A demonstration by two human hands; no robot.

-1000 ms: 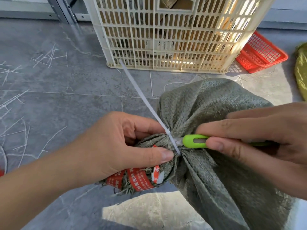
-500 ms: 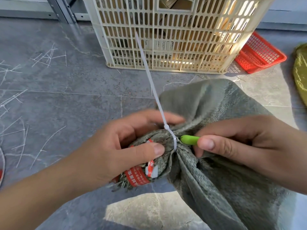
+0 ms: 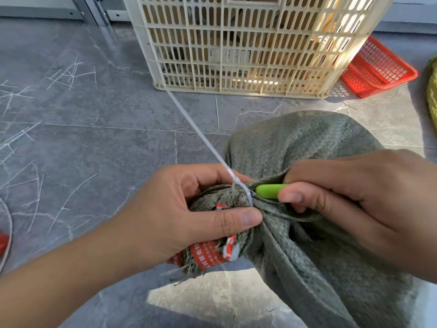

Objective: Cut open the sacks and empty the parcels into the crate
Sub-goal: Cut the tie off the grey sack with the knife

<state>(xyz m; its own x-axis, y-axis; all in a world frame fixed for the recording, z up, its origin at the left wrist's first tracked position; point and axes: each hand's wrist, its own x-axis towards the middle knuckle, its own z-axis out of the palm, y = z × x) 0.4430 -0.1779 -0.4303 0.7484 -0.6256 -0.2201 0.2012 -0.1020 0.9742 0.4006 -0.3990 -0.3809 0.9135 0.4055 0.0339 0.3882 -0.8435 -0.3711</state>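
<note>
A grey-green woven sack (image 3: 305,147) lies on the floor in front of me, its neck bunched and bound by a white zip tie (image 3: 201,136) whose long tail points up-left. My left hand (image 3: 179,209) grips the gathered neck, thumb pressed just below the tie; red printed tape shows under my palm. My right hand (image 3: 350,204) pinches a green utility knife (image 3: 269,191) whose tip sits at the tie's loop; the blade is hidden. A cream slatted crate (image 3: 241,43) with parcels inside stands beyond the sack.
A red mesh basket (image 3: 380,69) sits right of the crate. A yellow-green sack edge (image 3: 432,95) shows at the far right. Several cut zip ties (image 3: 68,74) litter the grey tiled floor on the left. A metal rack leg (image 3: 94,10) stands behind.
The knife has stayed at the tie while the tie's long tail swung right, then back to the left. My right hand has slid further over the knife, so less of the green handle shows.
</note>
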